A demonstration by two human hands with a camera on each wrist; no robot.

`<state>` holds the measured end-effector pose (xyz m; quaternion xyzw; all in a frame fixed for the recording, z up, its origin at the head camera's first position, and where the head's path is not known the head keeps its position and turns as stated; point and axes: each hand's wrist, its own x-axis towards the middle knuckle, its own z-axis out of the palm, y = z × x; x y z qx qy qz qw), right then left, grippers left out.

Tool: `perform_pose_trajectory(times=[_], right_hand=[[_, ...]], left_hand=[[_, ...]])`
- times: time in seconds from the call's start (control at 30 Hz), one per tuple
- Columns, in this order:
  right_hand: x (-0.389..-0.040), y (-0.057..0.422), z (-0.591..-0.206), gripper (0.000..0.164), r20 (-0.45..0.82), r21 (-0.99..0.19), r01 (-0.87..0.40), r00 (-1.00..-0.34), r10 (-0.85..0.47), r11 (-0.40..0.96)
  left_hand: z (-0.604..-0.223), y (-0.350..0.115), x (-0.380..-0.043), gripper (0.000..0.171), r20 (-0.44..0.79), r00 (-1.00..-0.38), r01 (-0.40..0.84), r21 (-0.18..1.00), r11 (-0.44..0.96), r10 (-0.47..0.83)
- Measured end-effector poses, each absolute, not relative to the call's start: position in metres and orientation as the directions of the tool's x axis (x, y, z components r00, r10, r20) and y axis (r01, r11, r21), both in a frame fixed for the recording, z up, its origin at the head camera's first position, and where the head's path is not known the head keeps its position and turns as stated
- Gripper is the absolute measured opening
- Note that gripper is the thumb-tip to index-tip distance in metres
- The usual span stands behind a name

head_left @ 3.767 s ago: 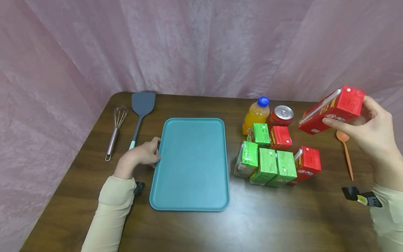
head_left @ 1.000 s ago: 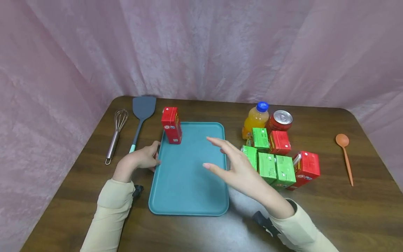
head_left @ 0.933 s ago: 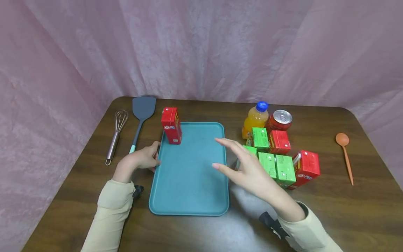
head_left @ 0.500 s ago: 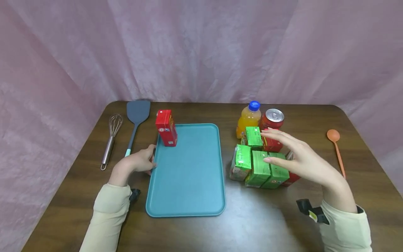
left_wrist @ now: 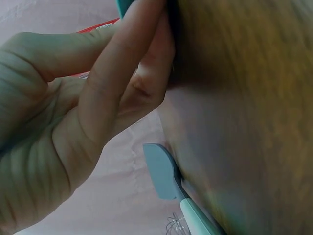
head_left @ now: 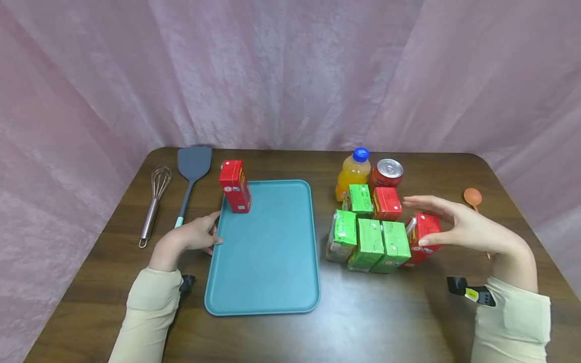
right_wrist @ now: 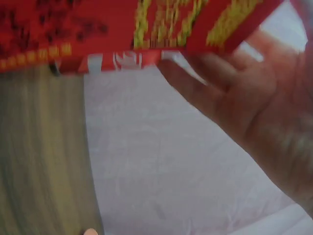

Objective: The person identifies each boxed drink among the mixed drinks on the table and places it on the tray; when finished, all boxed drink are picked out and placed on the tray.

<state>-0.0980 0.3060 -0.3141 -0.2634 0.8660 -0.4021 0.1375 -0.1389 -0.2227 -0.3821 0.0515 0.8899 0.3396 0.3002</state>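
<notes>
My left hand (head_left: pixel 192 234) pinches the left edge of a teal tray (head_left: pixel 263 252) between thumb and fingers; a corner of the tray (left_wrist: pixel 124 6) shows at the fingertips in the left wrist view. Upright in the tray's far left corner is a red drink carton (head_left: pixel 235 186). At the right, my right hand (head_left: pixel 472 227) spans the outermost red drink carton (head_left: pixel 424 224), thumb on the near side, fingers extended beyond its far side. In the right wrist view this carton (right_wrist: pixel 107 24) fills the top, in front of the spread fingers (right_wrist: pixel 215 73).
Left of that carton stand several green drink cartons (head_left: pixel 343 232) and another red carton (head_left: pixel 387 202). Behind them are an orange juice bottle (head_left: pixel 353 176) and a red can (head_left: pixel 387 176). An orange spoon (head_left: pixel 472 197) lies far right; a whisk (head_left: pixel 154 204) and spatula (head_left: pixel 194 164) lie left.
The right hand carried a red carton from the right onto the tray's far left corner, let go, then moved back right to another red carton. The left hand stayed on the tray edge.
</notes>
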Motion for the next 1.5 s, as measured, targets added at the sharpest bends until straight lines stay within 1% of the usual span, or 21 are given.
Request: perform_pose_trajectory(times=[0.17,0.23,0.4,0.47,0.7,0.8,0.87,0.97,1.07,1.13,1.2,1.3,1.37,1.5], right_hand=[[-0.097,0.315,-0.312,0.071,-0.106,-0.788,-0.309,-0.784,-0.611,0.532],[-0.096,0.317,-0.312,0.068,-0.127,-0.829,-0.266,-0.768,-0.627,0.493],[-0.096,0.317,-0.316,0.061,-0.132,-0.887,-0.202,-0.751,-0.647,0.415],[-0.096,0.316,-0.319,0.058,-0.115,-0.884,-0.217,-0.758,-0.643,0.414],[-0.093,0.316,-0.332,0.053,-0.04,-0.845,-0.278,-0.819,-0.573,0.457],[-0.091,0.317,-0.334,0.054,0.002,-0.81,-0.319,-0.841,-0.542,0.493],[-0.089,0.317,-0.33,0.058,0.056,-0.756,-0.384,-0.844,-0.533,0.53],[-0.083,0.318,-0.317,0.067,0.162,-0.639,-0.485,-0.844,-0.511,0.597],[-0.078,0.318,-0.296,0.076,0.268,-0.545,-0.531,-0.843,-0.465,0.648],[-0.076,0.319,-0.281,0.081,0.307,-0.515,-0.528,-0.849,-0.43,0.675],[-0.076,0.318,-0.267,0.083,0.328,-0.524,-0.499,-0.866,-0.378,0.69],[-0.079,0.314,-0.251,0.084,0.381,-0.517,-0.504,-0.859,-0.341,0.692],[-0.082,0.307,-0.243,0.083,0.409,-0.562,-0.501,-0.86,-0.305,0.658],[-0.087,0.283,-0.231,0.078,0.428,-0.69,-0.473,-0.877,-0.217,0.549]], left_hand=[[-0.384,-0.222,-0.138,0.075,-0.491,-0.82,-0.112,0.642,0.758,0.294],[-0.384,-0.221,-0.138,0.075,-0.486,-0.823,-0.108,0.644,0.757,0.296],[-0.381,-0.22,-0.137,0.076,-0.486,-0.819,-0.093,0.636,0.766,0.304],[-0.38,-0.22,-0.138,0.076,-0.489,-0.818,-0.088,0.627,0.774,0.303],[-0.378,-0.223,-0.139,0.077,-0.49,-0.819,-0.084,0.616,0.783,0.298],[-0.378,-0.223,-0.14,0.076,-0.493,-0.817,-0.084,0.614,0.785,0.299],[-0.38,-0.222,-0.141,0.075,-0.496,-0.812,-0.076,0.613,0.787,0.307],[-0.382,-0.221,-0.142,0.074,-0.498,-0.808,-0.066,0.608,0.791,0.316],[-0.383,-0.22,-0.142,0.074,-0.496,-0.809,-0.056,0.602,0.797,0.317],[-0.382,-0.221,-0.142,0.073,-0.497,-0.809,-0.056,0.598,0.799,0.315],[-0.381,-0.221,-0.141,0.074,-0.5,-0.809,-0.059,0.595,0.802,0.311],[-0.38,-0.223,-0.141,0.074,-0.503,-0.809,-0.068,0.593,0.802,0.303],[-0.38,-0.224,-0.141,0.074,-0.507,-0.809,-0.076,0.593,0.802,0.298],[-0.38,-0.225,-0.142,0.074,-0.506,-0.808,-0.074,0.595,0.801,0.301]])
